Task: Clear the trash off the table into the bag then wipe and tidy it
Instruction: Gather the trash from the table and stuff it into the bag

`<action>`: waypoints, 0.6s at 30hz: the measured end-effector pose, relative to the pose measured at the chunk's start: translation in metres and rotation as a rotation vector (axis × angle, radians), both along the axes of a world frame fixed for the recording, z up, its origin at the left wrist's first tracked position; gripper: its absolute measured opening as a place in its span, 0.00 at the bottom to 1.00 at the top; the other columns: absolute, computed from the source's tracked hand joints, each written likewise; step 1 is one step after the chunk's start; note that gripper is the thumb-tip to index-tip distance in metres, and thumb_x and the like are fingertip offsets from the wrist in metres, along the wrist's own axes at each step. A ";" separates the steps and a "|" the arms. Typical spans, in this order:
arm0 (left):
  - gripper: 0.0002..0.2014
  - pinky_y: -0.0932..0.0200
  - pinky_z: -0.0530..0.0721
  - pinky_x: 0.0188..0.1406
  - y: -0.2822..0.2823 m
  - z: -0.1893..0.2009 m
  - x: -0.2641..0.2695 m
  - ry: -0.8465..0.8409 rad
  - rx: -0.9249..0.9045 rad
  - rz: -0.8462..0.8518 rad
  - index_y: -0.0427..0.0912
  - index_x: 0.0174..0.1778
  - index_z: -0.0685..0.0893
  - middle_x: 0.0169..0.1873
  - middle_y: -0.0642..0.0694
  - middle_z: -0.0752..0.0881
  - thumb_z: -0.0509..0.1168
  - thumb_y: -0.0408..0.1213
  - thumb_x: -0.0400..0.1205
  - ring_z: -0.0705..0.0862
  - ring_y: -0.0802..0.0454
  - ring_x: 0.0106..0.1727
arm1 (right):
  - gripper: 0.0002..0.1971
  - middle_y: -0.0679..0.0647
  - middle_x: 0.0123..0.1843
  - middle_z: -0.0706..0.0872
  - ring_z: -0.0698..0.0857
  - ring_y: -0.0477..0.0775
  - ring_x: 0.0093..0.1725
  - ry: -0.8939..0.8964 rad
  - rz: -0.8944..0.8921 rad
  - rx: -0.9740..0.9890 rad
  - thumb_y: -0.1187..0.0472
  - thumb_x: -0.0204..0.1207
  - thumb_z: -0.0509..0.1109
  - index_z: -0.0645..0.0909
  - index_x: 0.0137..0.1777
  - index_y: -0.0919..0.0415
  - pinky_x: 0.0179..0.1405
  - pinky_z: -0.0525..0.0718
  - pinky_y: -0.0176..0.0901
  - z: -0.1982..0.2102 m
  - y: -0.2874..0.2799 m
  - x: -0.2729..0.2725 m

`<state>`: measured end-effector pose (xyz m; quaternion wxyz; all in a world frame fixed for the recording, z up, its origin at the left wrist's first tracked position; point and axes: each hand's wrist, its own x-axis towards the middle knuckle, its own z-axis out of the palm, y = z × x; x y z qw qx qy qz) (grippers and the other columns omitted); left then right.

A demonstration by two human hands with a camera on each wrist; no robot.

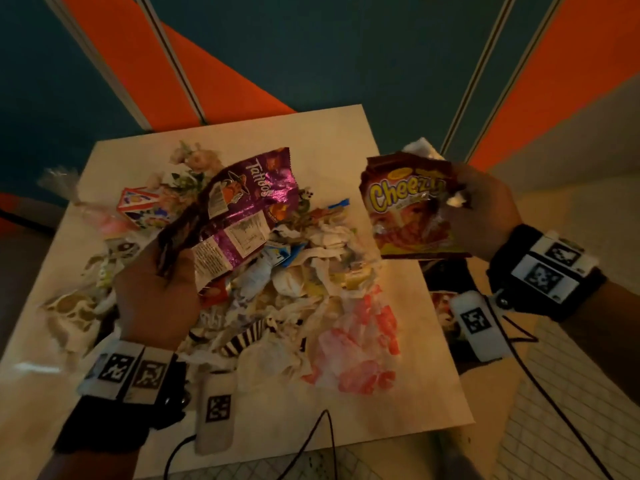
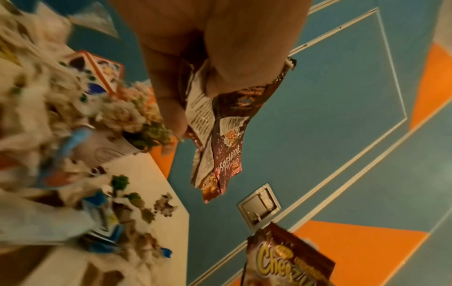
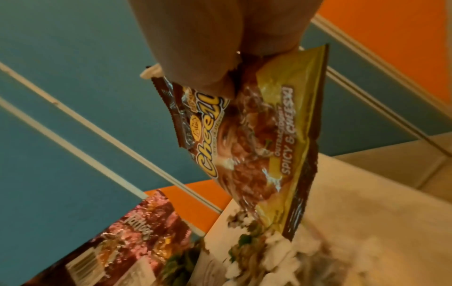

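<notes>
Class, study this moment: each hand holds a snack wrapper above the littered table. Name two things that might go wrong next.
1. The left hand pinches the purple Tattoos wrapper only at one end; it may slip back onto the trash pile.
2. The flower pot stands among the litter, so a sweep might knock it over or carry it off with the trash.

Dim, warm-orange light in all three views; the table (image 1: 363,140) is the brightest patch, w/ corners falling to dark. Glare glints off the foil wrapper (image 1: 242,202) in my left hand (image 1: 156,299) and off the Cheezy pack (image 3: 257,145). Head view bows at the edges, walls leaning. Left wrist cam: trash pile (image 2: 49,116) smeared by blur. Right wrist cam: soft focus on tabletop, my fingers (image 3: 195,38) close & hazy.
</notes>
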<state>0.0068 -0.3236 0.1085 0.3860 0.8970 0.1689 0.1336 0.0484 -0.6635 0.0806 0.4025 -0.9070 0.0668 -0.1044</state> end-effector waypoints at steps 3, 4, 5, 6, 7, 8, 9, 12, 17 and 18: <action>0.19 0.45 0.77 0.59 -0.047 -0.001 0.005 0.043 -0.005 -0.028 0.39 0.70 0.79 0.61 0.34 0.84 0.64 0.38 0.83 0.82 0.35 0.62 | 0.22 0.55 0.51 0.82 0.79 0.52 0.53 0.070 -0.067 0.035 0.78 0.69 0.64 0.82 0.61 0.62 0.49 0.71 0.41 -0.016 -0.055 -0.010; 0.19 0.46 0.78 0.57 -0.067 -0.004 0.006 0.074 -0.002 -0.054 0.39 0.69 0.80 0.60 0.35 0.85 0.64 0.39 0.82 0.82 0.35 0.61 | 0.22 0.56 0.52 0.83 0.79 0.53 0.54 0.107 -0.082 0.057 0.80 0.70 0.63 0.82 0.61 0.62 0.50 0.73 0.43 -0.025 -0.075 -0.012; 0.18 0.48 0.78 0.55 -0.090 -0.008 0.006 0.094 0.014 -0.103 0.39 0.67 0.81 0.58 0.35 0.86 0.64 0.39 0.82 0.83 0.36 0.60 | 0.20 0.58 0.53 0.83 0.79 0.55 0.54 0.143 -0.093 0.075 0.79 0.71 0.64 0.82 0.59 0.63 0.50 0.75 0.46 -0.035 -0.095 -0.015; 0.17 0.52 0.77 0.53 -0.115 -0.012 0.005 0.109 0.038 -0.177 0.39 0.66 0.82 0.55 0.36 0.87 0.64 0.40 0.82 0.84 0.36 0.59 | 0.16 0.59 0.53 0.83 0.80 0.57 0.54 0.188 -0.109 0.081 0.77 0.74 0.65 0.82 0.58 0.62 0.51 0.77 0.49 -0.047 -0.114 -0.018; 0.17 0.56 0.77 0.52 -0.143 -0.018 0.005 0.125 0.075 -0.252 0.41 0.65 0.82 0.54 0.37 0.87 0.64 0.39 0.81 0.84 0.37 0.58 | 0.14 0.59 0.52 0.82 0.79 0.58 0.52 0.242 -0.126 0.074 0.75 0.75 0.66 0.82 0.57 0.61 0.51 0.77 0.49 -0.062 -0.132 -0.021; 0.17 0.59 0.76 0.50 -0.172 -0.025 0.006 0.149 0.114 -0.328 0.43 0.66 0.82 0.55 0.39 0.87 0.64 0.37 0.81 0.84 0.38 0.58 | 0.12 0.57 0.51 0.81 0.79 0.58 0.52 0.302 -0.144 0.070 0.73 0.76 0.67 0.81 0.57 0.59 0.51 0.77 0.49 -0.078 -0.149 -0.026; 0.17 0.61 0.75 0.50 -0.199 -0.034 0.008 0.182 0.140 -0.400 0.45 0.67 0.81 0.55 0.41 0.87 0.63 0.35 0.81 0.84 0.39 0.58 | 0.12 0.57 0.51 0.80 0.79 0.58 0.51 0.361 -0.157 0.077 0.71 0.77 0.67 0.81 0.57 0.58 0.52 0.78 0.50 -0.095 -0.163 -0.030; 0.19 0.57 0.84 0.54 -0.283 -0.080 0.023 0.326 0.161 -0.619 0.50 0.67 0.80 0.55 0.45 0.88 0.61 0.40 0.79 0.86 0.45 0.55 | 0.11 0.59 0.53 0.80 0.80 0.61 0.55 0.543 -0.183 0.108 0.69 0.79 0.66 0.81 0.60 0.63 0.64 0.79 0.61 -0.152 -0.197 -0.042; 0.17 0.52 0.84 0.57 -0.393 -0.192 0.055 0.707 0.367 -0.753 0.45 0.65 0.79 0.59 0.44 0.84 0.64 0.42 0.80 0.84 0.43 0.59 | 0.15 0.59 0.60 0.83 0.81 0.67 0.60 0.751 -0.136 0.074 0.68 0.81 0.62 0.77 0.67 0.64 0.57 0.76 0.52 -0.237 -0.232 -0.048; 0.18 0.52 0.83 0.58 -0.407 -0.213 0.058 0.759 0.380 -0.753 0.42 0.65 0.78 0.60 0.42 0.83 0.64 0.41 0.80 0.83 0.42 0.60 | 0.14 0.63 0.61 0.83 0.81 0.65 0.55 0.770 -0.141 0.106 0.67 0.81 0.63 0.77 0.66 0.63 0.51 0.75 0.51 -0.252 -0.238 -0.048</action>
